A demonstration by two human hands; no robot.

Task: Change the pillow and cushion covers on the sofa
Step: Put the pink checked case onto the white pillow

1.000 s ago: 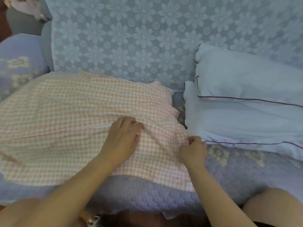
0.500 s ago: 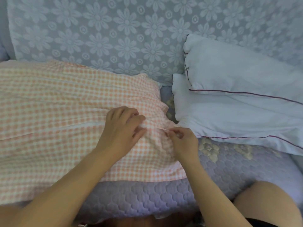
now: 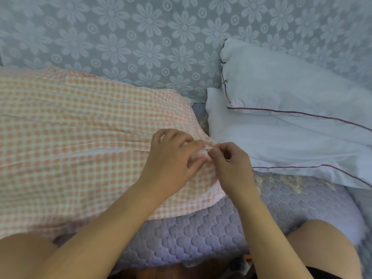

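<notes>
Head view: both hands pinch the checked cover [image 3: 80,127] holding its pillow.

Single head view: sofa seat [image 3: 201,234] is viewed downward from close above; backrest [image 3: 141,37] is seen at 12 o'clock.

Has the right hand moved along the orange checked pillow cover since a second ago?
Yes. The right hand has shifted left, from the orange checked pillow cover's right edge inward until it meets the left hand at the white seam.
</notes>
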